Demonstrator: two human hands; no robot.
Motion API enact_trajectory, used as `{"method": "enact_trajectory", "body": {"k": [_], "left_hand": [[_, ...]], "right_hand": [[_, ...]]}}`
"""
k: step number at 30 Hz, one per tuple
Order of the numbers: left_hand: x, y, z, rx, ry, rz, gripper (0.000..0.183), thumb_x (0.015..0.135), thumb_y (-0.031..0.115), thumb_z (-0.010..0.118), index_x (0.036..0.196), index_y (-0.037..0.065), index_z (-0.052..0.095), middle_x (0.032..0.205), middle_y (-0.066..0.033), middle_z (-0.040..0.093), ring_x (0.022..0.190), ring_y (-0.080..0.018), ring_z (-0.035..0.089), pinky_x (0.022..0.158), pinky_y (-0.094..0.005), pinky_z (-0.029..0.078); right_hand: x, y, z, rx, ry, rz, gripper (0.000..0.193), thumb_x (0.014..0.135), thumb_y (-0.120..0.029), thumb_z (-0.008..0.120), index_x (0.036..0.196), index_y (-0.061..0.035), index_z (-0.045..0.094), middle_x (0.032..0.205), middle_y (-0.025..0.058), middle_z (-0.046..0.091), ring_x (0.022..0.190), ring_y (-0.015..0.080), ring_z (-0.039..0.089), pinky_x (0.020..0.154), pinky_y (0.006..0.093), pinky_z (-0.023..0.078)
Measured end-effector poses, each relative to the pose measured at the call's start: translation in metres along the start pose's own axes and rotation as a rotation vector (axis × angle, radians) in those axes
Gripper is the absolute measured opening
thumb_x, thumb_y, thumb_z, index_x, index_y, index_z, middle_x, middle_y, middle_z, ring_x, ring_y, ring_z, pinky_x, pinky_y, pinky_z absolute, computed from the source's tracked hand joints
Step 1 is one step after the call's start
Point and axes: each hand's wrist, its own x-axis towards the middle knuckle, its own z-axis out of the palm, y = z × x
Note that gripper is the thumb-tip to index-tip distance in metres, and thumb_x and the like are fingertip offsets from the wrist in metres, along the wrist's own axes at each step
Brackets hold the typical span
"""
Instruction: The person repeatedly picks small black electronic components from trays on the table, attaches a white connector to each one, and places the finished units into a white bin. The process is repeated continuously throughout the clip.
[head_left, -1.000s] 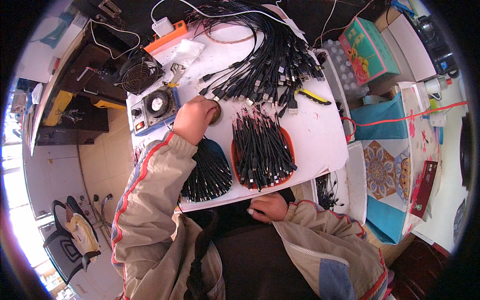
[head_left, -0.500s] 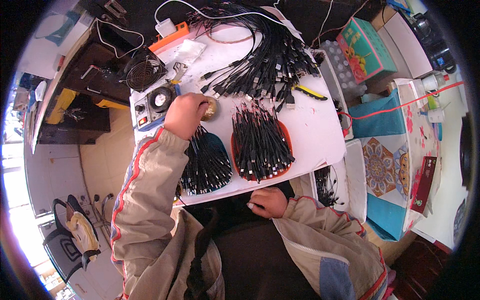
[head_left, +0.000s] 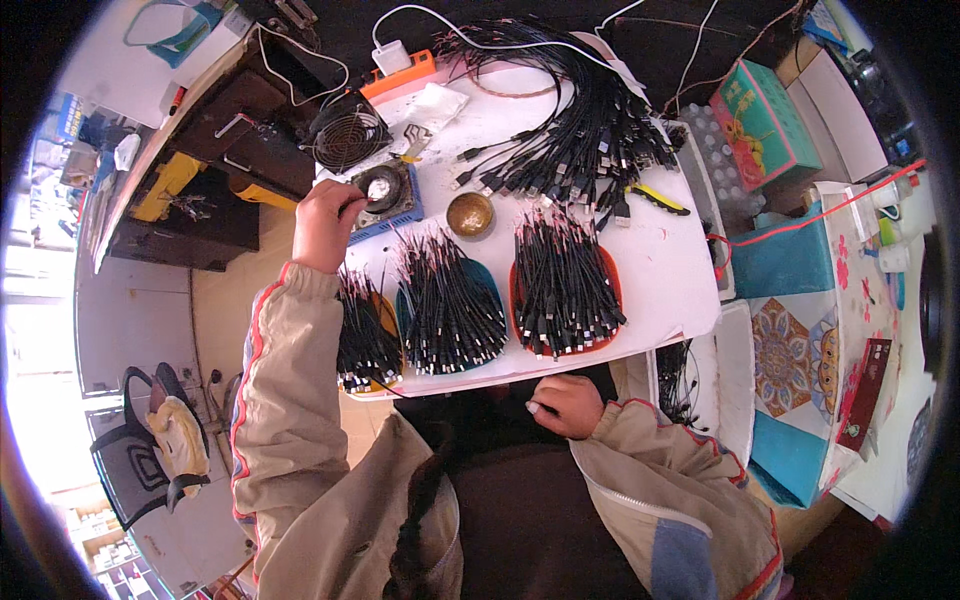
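Left hand (head_left: 322, 222) reaches to the round pot (head_left: 381, 187) on its blue base at the desk's (head_left: 668, 270) far left edge, fingers curled narrow at the rim; whether they pinch anything cannot be told. Right hand (head_left: 566, 405) rests loosely closed, empty, below the near edge. The short cables (head_left: 448, 305), probably light and limp, suit gripping mid-bundle. Trays crowd the desk; open room lies right.

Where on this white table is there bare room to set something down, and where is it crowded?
Bare white table shows right of the orange tray of black cables, below the yellow-handled tool. A smaller patch lies beside the brass bowl. The loose black cable heap and the trays crowd everything else.
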Motion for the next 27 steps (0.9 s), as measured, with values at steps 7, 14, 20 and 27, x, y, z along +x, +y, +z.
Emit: {"method": "enact_trajectory", "body": {"k": [7,14,20,27], "left_hand": [[0.01,-0.022,0.015,0.088,-0.088,-0.046,0.013,0.076,0.008,0.069,0.085,0.0,0.066,0.081,-0.015,0.061,0.077,-0.0328,0.061,0.069,-0.0387,0.048],[0.015,-0.031,0.014,0.082,-0.163,-0.042,0.013,0.075,0.006,0.068,0.087,-0.001,0.066,0.085,-0.0162,0.061,0.08,-0.0337,0.061,0.071,-0.0398,0.048],[0.022,-0.032,0.012,0.135,-0.227,0.017,0.012,0.074,0.006,0.068,0.084,-0.001,0.065,0.082,-0.0163,0.059,0.08,-0.0345,0.058,0.072,-0.0408,0.047],[0.029,-0.034,0.014,0.205,-0.307,0.004,0.011,0.074,0.007,0.067,0.082,0.0,0.064,0.079,-0.0154,0.056,0.081,-0.0338,0.057,0.072,-0.0414,0.045]], "right_hand": [[0.0,0.004,0.0,0.009,-0.027,0.007,0.016,0.084,-0.022,0.063,0.081,-0.007,0.062,0.083,0.0087,0.061,0.075,0.0282,0.062,0.068,0.0389,0.05],[0.002,0.005,0.0,0.013,-0.035,-0.01,0.015,0.083,-0.022,0.063,0.08,-0.0073,0.062,0.082,0.0083,0.061,0.073,0.0281,0.062,0.066,0.0391,0.05],[0.003,0.005,0.0,-0.003,-0.019,-0.037,0.015,0.083,-0.022,0.063,0.08,-0.0074,0.062,0.082,0.0078,0.061,0.073,0.0273,0.061,0.066,0.0383,0.05],[0.002,0.005,0.001,-0.018,-0.041,-0.013,0.015,0.084,-0.022,0.063,0.079,-0.0075,0.061,0.081,0.0082,0.06,0.073,0.0278,0.061,0.066,0.0387,0.05]]}}
